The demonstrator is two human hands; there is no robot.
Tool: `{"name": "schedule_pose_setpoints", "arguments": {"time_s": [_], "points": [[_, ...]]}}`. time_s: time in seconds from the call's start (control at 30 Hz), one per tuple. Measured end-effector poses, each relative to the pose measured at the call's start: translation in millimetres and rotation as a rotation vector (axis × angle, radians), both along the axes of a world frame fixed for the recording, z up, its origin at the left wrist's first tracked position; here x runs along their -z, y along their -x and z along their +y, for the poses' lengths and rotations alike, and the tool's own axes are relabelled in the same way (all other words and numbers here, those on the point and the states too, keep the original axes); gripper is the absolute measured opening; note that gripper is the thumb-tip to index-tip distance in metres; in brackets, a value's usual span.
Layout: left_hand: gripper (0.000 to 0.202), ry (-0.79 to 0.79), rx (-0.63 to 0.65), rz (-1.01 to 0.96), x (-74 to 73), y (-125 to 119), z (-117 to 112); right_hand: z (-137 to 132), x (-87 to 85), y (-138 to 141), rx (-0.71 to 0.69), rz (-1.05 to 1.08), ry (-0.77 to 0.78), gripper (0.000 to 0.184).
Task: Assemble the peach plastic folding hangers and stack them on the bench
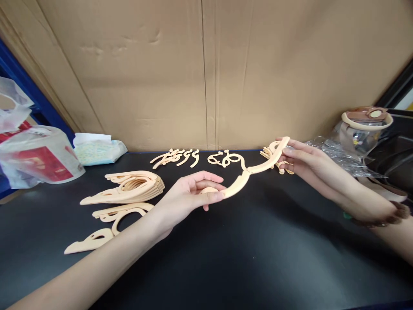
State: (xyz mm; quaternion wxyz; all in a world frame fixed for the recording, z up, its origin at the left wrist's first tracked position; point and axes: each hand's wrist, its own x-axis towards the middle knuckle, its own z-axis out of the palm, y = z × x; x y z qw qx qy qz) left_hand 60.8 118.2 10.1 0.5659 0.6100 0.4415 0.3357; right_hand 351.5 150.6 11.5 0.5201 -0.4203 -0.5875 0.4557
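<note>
Stacked beige pieces [116, 196] on black tabletop [226, 258]

One left hand [190, 193] and one right hand [303, 157] spanned one pale hanger [237, 185] of two curved arms. At left lay one stack of matching pieces [118, 196], layered too tightly to count, with two more curved pieces [119, 210] on its near side. Three clusters of small pieces [171, 158] lined the far edge, overlapping beyond a sure tally. One wrapped roll [38, 159] and one soft packet [100, 151] sat far left, one lidded cup [361, 137] far right.
</note>
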Motion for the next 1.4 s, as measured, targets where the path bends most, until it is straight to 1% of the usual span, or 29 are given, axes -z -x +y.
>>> {"name": "schedule_pose_setpoints", "arguments": {"time_s": [0.07, 0.17, 0.27, 0.33, 0.43, 0.5, 0.57, 0.63, 0.67, 0.8, 0.87, 0.97, 1.1, 1.2, 1.3, 1.33, 1.4], "points": [[0.033, 0.026, 0.043, -0.001, 3.4, -2.3, -0.7, -2.1, 2.2, 5.1, -0.046, -0.027, 0.017, 0.029], [0.045, 0.073, 0.109, 0.004, 10.0, -5.8, -1.7, -8.9, 6.2, 16.6, -0.105, -0.134, 0.045, 0.034], [0.059, 0.102, 0.142, 0.004, 16.3, -8.4, -2.9, -18.3, 10.2, 29.3, -0.248, -0.256, 0.047, 0.039], [0.065, 0.095, 0.138, -0.002, 19.4, -9.8, -3.4, -24.5, 12.8, 35.3, -0.366, -0.315, 0.056, 0.047], [0.059, 0.053, 0.138, -0.012, 21.7, -11.0, -3.3, -31.6, 15.4, 39.0, -0.513, -0.425, 0.057, 0.059], [0.055, 0.038, 0.131, -0.002, 22.1, -11.2, -2.4, -34.3, 15.7, 39.0, -0.559, -0.495, 0.040, 0.060], [0.055, 0.040, 0.100, 0.018, 21.9, -10.9, -1.4, -35.5, 15.3, 38.5, -0.565, -0.521, 0.018, 0.057], [0.055, 0.048, 0.070, 0.035, 21.0, -10.6, -0.5, -35.6, 15.1, 38.4, -0.537, -0.520, 0.000, 0.055], [0.052, 0.051, 0.064, 0.047, 20.3, -10.4, -0.1, -35.5, 15.2, 38.5, -0.520, -0.514, -0.007, 0.055], [0.027, 0.048, 0.049, 0.099, 17.0, -9.8, 0.1, -35.5, 16.4, 40.2, -0.440, -0.461, -0.002, 0.057], [0.026, 0.044, 0.027, 0.099, 16.2, -9.4, -0.5, -35.8, 16.8, 40.8, -0.420, -0.436, 0.003, 0.059], [0.032, 0.035, -0.004, 0.079, 15.9, -9.1, -1.9, -35.7, 17.4, 40.1, -0.449, -0.436, 0.008, 0.059], [0.040, 0.050, -0.050, 0.024, 16.2, -10.6, -3.3, -33.9, 19.0, 38.6, -0.554, -0.457, 0.080, 0.072], [0.058, 0.043, -0.122, -0.042, 17.0, -12.2, -3.2, -33.4, 19.3, 38.5, -0.529, -0.463, 0.128, 0.076], [0.071, -0.063, -0.191, -0.123, 16.8, -11.9, -3.7, -33.4, 17.8, 38.1, -0.468, -0.422, 0.135, 0.077], [0.072, -0.108, -0.186, -0.134, 16.3, -11.4, -4.2, -33.3, 16.8, 37.7, -0.452, -0.399, 0.136, 0.078], [0.072, -0.183, -0.124, -0.109, 15.0, -9.9, -5.5, -32.7, 14.4, 36.5, -0.451, -0.365, 0.155, 0.079]]}}
